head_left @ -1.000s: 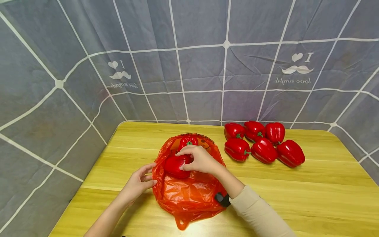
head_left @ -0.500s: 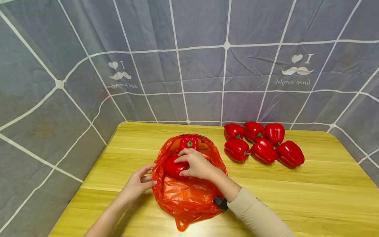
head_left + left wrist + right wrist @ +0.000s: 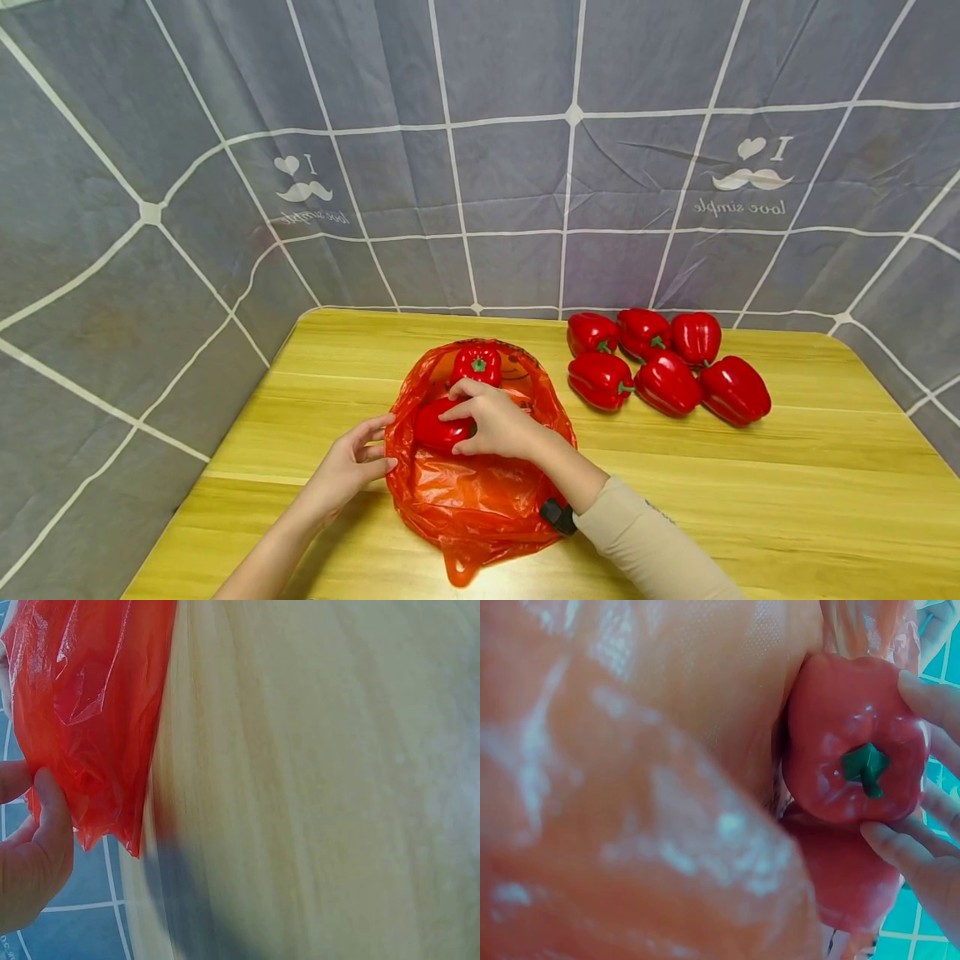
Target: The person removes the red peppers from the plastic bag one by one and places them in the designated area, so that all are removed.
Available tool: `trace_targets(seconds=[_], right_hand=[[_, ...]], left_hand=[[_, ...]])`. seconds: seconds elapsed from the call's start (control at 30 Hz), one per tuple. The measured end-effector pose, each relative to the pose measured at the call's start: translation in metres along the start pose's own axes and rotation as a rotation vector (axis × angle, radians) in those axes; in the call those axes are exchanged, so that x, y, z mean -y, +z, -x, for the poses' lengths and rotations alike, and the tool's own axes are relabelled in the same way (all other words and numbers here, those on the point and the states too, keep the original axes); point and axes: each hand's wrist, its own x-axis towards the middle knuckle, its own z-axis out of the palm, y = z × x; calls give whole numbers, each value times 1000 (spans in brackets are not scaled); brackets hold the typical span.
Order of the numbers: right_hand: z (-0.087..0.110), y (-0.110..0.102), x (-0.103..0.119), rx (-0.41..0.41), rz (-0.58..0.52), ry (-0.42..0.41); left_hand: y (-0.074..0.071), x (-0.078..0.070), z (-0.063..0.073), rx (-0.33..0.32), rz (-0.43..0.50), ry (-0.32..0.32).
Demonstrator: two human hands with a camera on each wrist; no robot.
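Note:
An orange-red plastic bag (image 3: 480,492) stands with its mouth wide on the wooden table. My left hand (image 3: 345,467) holds its left rim, thumb and fingers at the film, as the left wrist view (image 3: 37,847) also shows. Inside the bag, my right hand (image 3: 498,421) has thumb and fingertips curled round the stem end of a red bell pepper (image 3: 435,427), which lies on its side. From the right wrist, its green stem (image 3: 866,766) faces the camera. Another red bell pepper (image 3: 476,364) sits at the back of the bag, stem showing.
Several red bell peppers (image 3: 667,382) lie in two rows on the table (image 3: 750,492), right of the bag. A grey curtain (image 3: 510,175) with white grid lines hangs behind and along the sides. One bag handle (image 3: 461,567) flops toward the front.
My right hand has drawn slightly back toward its stem end, uncovering more of the back pepper. The gripped pepper has shifted slightly left. My left hand stays on the rim.

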Motion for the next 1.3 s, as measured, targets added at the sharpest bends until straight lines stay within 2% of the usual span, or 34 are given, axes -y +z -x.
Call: trace_targets(seconds=[0.27,1.0,1.3], right_hand=[[2,-1,-1,-17,-14,-24],[14,-24,6,-155,-128,-88],[21,-34,8,-188,-143,-79]], left_hand=[[-1,-1,1,4,1,14],[-2,-1,1,8,9,21],[-3,0,1,19,14,11]])
